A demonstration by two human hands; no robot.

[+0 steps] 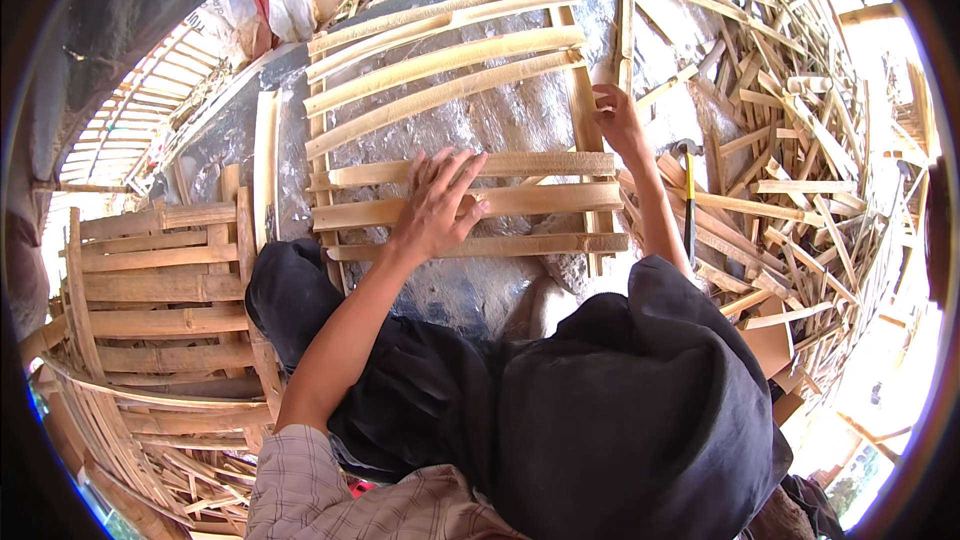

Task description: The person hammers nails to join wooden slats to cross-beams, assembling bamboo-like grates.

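A slatted bamboo frame (588, 130) lies in front of my knees, with several pale split-bamboo slats running left to right across two side rails. Fingers spread, my left hand (437, 202) rests palm down over the nearer slats, touching a bamboo slat (540, 201) and the one beyond it. A wider gap separates these nearer slats from the far group. At the right rail, my right hand (618, 122) has its fingers curled in and its thumb close to them, beside the rail's outer edge. Whatever sits between those fingertips is too small to make out.
A hammer (690, 190) with a yellow and black handle lies right of my right forearm. Loose bamboo offcuts (790, 155) pile up along the right. Another slatted bamboo panel (165, 287) stands at my left. Dark sheeting (470, 125) lies under the frame.
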